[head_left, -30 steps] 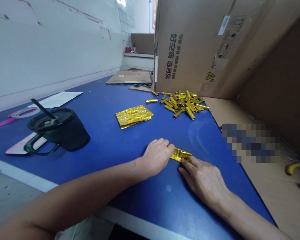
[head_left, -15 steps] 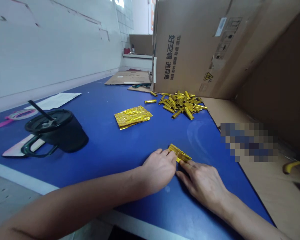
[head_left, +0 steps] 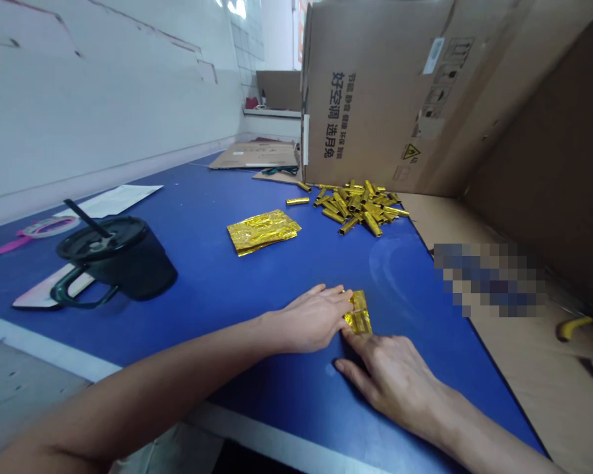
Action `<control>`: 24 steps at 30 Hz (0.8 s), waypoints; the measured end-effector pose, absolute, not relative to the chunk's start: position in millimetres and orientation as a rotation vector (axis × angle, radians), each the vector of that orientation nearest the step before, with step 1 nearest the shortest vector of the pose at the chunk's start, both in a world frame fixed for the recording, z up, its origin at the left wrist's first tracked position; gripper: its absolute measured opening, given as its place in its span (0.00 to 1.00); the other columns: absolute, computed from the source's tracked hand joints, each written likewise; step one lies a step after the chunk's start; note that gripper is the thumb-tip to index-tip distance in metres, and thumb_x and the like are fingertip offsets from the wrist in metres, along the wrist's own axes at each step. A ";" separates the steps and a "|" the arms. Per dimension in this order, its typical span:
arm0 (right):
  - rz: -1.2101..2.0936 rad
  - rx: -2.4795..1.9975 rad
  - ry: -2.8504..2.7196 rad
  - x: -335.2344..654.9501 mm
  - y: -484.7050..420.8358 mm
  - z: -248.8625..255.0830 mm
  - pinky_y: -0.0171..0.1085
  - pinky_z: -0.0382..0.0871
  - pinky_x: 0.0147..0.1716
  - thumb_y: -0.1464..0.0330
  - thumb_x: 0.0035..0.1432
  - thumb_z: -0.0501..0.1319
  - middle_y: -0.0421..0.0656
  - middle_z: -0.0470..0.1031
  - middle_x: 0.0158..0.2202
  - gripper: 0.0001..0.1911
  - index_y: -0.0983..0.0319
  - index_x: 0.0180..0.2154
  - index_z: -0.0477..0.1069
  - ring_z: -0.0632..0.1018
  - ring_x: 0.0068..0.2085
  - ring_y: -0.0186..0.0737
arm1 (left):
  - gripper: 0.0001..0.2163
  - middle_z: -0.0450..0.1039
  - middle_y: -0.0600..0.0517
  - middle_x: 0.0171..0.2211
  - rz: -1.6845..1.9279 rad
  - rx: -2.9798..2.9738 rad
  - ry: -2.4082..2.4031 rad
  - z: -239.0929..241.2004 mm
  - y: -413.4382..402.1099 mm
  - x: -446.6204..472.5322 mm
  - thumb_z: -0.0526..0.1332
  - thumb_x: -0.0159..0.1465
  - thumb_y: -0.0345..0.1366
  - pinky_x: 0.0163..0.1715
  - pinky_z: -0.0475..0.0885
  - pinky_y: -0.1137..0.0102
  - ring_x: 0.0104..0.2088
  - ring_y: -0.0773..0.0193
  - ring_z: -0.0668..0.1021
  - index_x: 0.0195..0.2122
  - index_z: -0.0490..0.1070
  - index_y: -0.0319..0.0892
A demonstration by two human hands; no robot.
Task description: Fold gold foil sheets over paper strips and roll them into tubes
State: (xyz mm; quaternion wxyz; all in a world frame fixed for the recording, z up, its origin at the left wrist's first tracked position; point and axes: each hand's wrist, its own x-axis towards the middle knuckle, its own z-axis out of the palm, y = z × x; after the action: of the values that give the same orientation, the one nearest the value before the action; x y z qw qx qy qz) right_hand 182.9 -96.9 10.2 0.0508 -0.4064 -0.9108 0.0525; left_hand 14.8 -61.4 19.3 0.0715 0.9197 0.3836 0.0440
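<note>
A small folded piece of gold foil (head_left: pixel 358 313) lies on the blue table (head_left: pixel 202 276) between my hands. My left hand (head_left: pixel 313 319) presses its fingertips against the foil's left side. The fingers of my right hand (head_left: pixel 388 375) meet the foil's lower end, and part of that end is hidden. Farther away lie a flat stack of gold foil sheets (head_left: pixel 261 232), a heap of several rolled gold foil tubes (head_left: pixel 360 209), and one loose tube (head_left: pixel 297 201).
A large cardboard box (head_left: pixel 375 99) stands at the table's far right. A black tumbler with a straw (head_left: pixel 121 257) lies tilted at left, near white paper (head_left: pixel 116 200) and a pink tape roll (head_left: pixel 49 226). Cardboard sheets (head_left: pixel 499 368) lie beyond the right edge.
The foil piece has turned from lying crosswise to pointing away from me. My left hand has moved slightly up and right, while my right hand has shifted left.
</note>
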 end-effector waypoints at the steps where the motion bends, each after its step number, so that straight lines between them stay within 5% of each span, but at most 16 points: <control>1: 0.148 -1.255 -2.780 182.2 -97.3 11.1 0.34 0.63 0.23 0.62 0.55 0.52 0.45 0.76 0.28 0.15 0.63 0.41 0.67 0.77 0.27 0.42 | 0.15 0.55 0.43 0.56 0.156 2.764 1.172 19.2 -61.4 14.6 0.47 0.62 0.33 0.51 0.54 0.60 0.57 0.57 0.56 0.49 0.61 0.39; 9: 0.541 -1.124 -2.492 188.0 -92.2 31.3 0.31 0.63 0.26 0.65 0.59 0.47 0.39 0.74 0.24 0.17 0.60 0.24 0.69 0.73 0.25 0.33 | 0.12 0.63 0.46 0.45 0.344 2.734 1.346 19.5 -63.8 20.1 0.53 0.60 0.43 0.44 0.59 0.61 0.46 0.57 0.65 0.40 0.69 0.44; 17: 0.455 -1.323 -2.072 205.7 -54.3 9.7 0.35 0.66 0.32 0.65 0.56 0.51 0.42 0.73 0.31 0.12 0.60 0.33 0.71 0.73 0.32 0.38 | 0.08 0.63 0.51 0.40 0.382 2.706 1.241 15.5 -67.4 24.9 0.53 0.58 0.33 0.42 0.60 0.65 0.43 0.60 0.64 0.39 0.66 0.44; 24: 0.447 -1.459 -2.372 210.1 -48.1 12.3 0.36 0.64 0.32 0.60 0.53 0.53 0.43 0.71 0.32 0.15 0.58 0.40 0.70 0.73 0.34 0.40 | 0.11 0.63 0.50 0.37 0.370 2.697 1.160 15.8 -70.2 28.0 0.52 0.54 0.26 0.40 0.60 0.67 0.39 0.62 0.65 0.39 0.60 0.41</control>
State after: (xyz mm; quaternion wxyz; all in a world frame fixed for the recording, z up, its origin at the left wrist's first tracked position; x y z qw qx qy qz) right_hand 210.1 -48.1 12.3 0.1600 -0.5106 -0.8302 0.1564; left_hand 28.0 -70.2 15.8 0.0912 0.9076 0.3905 0.1245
